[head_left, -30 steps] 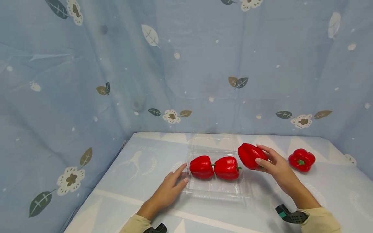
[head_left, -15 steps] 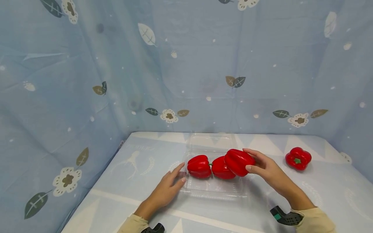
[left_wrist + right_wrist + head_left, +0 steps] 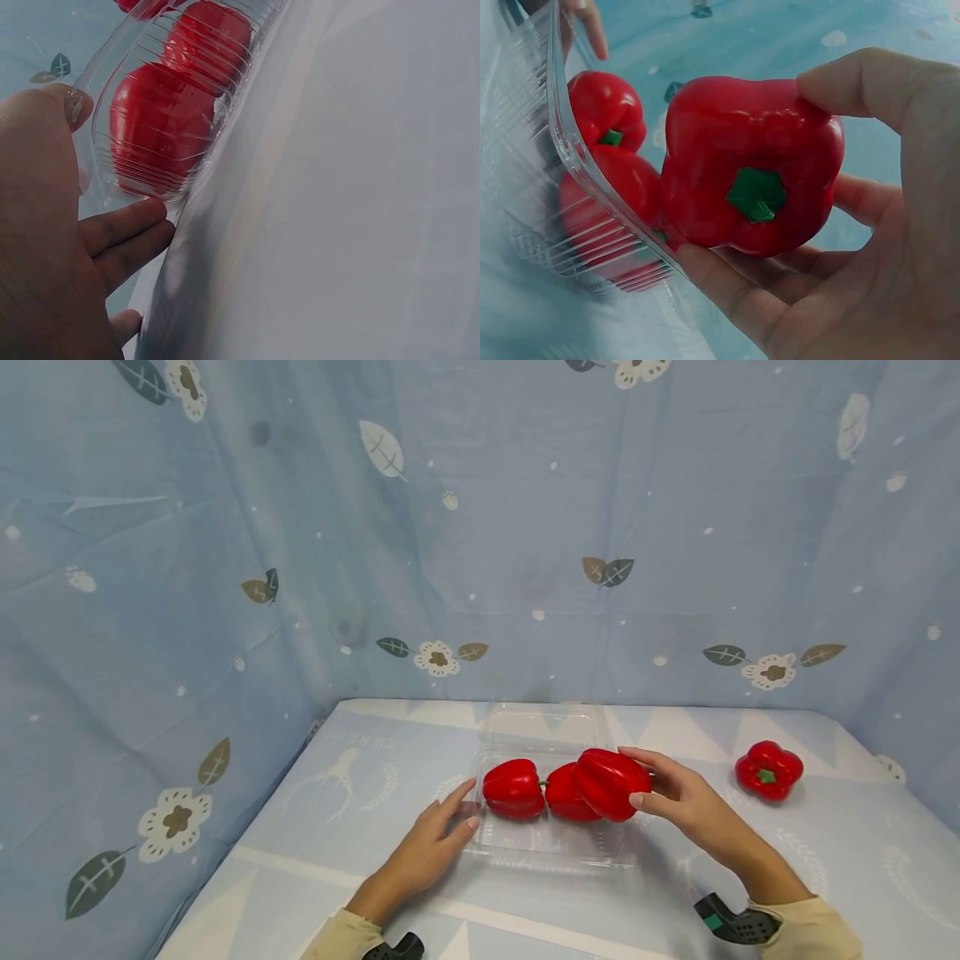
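Red and glossy, the held pepper (image 3: 609,782) sits in my right hand (image 3: 686,797), thumb on the near side and fingers round the far side, so that grip is closed on it. From the head view I see it hovering over the right end of the clear plastic tray (image 3: 555,852), overlapping the second pepper (image 3: 564,795) lying inside; whether the two touch I cannot tell from there. The right wrist view gives me what the head view hides: the green stem (image 3: 756,193) of the held pepper (image 3: 750,161) faces that camera, and the fruit is just outside and above the tray's ribbed wall (image 3: 562,142), with my fingers (image 3: 735,289) cupped under it.

My left hand (image 3: 431,847) lies flat on the bench (image 3: 300,827) at the tray's left end, fingers straight, holding nothing. The left wrist view shows more: my fingertips (image 3: 127,221) press against the tray's corner (image 3: 112,142), and the first pepper (image 3: 157,127) shows red through the ribbed plastic right beside them. In the head view the same first pepper (image 3: 513,788) lies stem toward its neighbour.

Only the head view takes in the spare pepper (image 3: 768,769), stem up on the bench well to the right of the tray, and the tray's open lid (image 3: 543,727) lying flat behind it.
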`<state>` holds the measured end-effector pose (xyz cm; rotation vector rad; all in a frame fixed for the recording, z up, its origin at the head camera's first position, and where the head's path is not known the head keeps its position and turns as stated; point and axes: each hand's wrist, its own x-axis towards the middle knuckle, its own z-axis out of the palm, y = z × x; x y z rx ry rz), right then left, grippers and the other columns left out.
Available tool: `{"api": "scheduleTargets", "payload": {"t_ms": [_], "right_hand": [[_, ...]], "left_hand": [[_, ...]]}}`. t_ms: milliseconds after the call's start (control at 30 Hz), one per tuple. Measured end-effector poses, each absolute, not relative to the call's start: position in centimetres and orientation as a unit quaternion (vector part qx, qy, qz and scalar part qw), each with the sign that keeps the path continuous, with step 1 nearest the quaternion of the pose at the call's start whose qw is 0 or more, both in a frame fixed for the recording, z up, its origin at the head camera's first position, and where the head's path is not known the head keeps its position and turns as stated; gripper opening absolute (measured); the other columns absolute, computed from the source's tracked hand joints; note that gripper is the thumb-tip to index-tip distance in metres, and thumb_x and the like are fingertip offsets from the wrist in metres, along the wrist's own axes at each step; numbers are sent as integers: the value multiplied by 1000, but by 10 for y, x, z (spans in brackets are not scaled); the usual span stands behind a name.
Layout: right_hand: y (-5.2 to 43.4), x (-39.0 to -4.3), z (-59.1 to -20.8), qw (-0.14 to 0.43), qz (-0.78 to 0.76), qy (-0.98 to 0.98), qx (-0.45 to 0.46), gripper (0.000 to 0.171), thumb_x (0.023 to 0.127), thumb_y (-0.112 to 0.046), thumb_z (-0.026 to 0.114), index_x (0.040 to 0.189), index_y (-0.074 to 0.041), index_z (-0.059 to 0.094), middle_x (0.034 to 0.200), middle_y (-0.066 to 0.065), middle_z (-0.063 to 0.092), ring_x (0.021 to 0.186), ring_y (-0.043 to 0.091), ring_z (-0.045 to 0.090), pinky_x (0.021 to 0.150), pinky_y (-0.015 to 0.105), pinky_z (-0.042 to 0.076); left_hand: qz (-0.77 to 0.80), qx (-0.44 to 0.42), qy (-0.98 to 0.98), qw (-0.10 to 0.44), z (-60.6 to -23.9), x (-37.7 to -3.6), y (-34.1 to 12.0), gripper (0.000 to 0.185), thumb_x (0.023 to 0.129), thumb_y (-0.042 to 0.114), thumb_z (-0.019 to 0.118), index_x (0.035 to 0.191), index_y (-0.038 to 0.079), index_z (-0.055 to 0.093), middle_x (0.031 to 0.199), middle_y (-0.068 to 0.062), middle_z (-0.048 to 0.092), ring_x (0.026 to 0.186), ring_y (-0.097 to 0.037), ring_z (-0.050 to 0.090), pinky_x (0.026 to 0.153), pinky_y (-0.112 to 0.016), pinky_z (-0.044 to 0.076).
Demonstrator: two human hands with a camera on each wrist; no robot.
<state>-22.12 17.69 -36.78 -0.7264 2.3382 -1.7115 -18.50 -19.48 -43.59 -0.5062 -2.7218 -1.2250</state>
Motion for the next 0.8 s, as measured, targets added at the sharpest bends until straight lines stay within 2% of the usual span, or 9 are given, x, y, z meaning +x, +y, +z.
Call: {"api": "scheduleTargets", "payload": {"t_ms": [200, 433, 800], "right_hand": [[173, -221, -370, 78, -562, 779, -266, 61, 88, -14, 67, 143, -12, 42, 139, 15, 45, 113, 27, 56, 80, 34, 56], [169, -217, -370, 104, -551, 781, -276, 63, 85, -15, 70, 142, -12, 43, 139, 17, 45, 112, 38, 55, 78, 33, 56], [163, -213, -366, 103, -514, 803, -283, 60, 83, -21, 72, 138, -17, 47, 137, 13, 47, 116, 36, 51, 80, 31, 55]], "left_hand": [[-400, -170, -898, 60, -438, -186, -196, 59, 97, 48, 47, 150, 26, 30, 126, 3, 61, 130, -25, 43, 113, -57, 15], [-399, -170, -899, 59, -439, -187, -195, 58, 97, 48, 46, 150, 29, 30, 126, 6, 61, 131, -26, 41, 112, -57, 16], [-398, -161, -901, 57, -436, -185, -195, 58, 97, 46, 48, 150, 28, 30, 126, 5, 61, 130, -26, 42, 111, -57, 18]]}}
